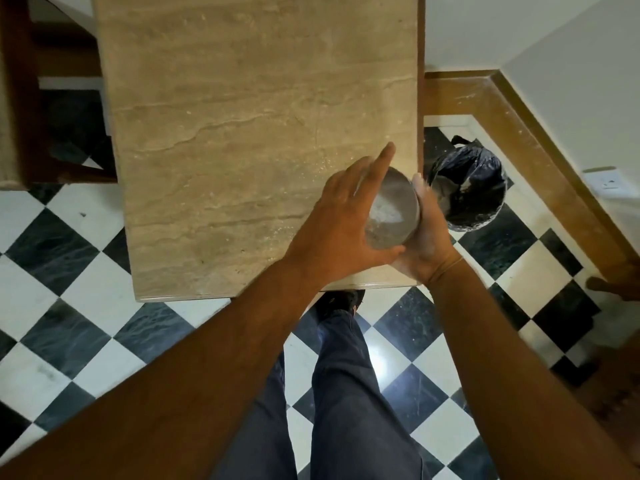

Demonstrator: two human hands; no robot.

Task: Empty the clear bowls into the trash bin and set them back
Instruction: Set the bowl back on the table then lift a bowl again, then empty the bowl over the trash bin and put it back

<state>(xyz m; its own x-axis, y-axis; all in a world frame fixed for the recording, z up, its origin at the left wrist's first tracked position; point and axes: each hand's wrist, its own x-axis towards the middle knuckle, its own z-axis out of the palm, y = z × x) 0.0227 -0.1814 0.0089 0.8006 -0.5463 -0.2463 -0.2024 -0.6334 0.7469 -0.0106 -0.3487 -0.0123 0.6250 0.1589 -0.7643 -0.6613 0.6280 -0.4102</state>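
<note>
Both hands are holding one clear bowl (393,211) over the tabletop (242,140), near its corner at about 4 o'clock in the view. The bowl is tilting on its side, its opening facing toward 10 o'clock and its base toward the trash bin (467,188). White powdery residue is showing inside the bowl.

The left hand (341,223) is lying against the bowl's rim side with a wide, flat grip: the fingers are stretching nearly straight toward 1 o'clock, the index fingertip reaching past the bowl's upper edge, and the thumb is hooking under the bowl's lower edge at 6 o'clock. The right hand (427,233) is cupping the bowl's base from the 3 o'clock side, palm pressing against it, fingers curving up along the far wall. That hand is dusted white. So both grips are grasping the bowl between them, neither one clenched into a fist.

The trash bin is standing on the checkered floor (86,265) just beyond the tabletop's right edge, lined with a black bag, pale matter lying inside. The bowl is sitting well short of the bin's mouth, with the tabletop's edge between them. The person's legs in dark blue trousers (349,393) are standing at 6 o'clock.
</note>
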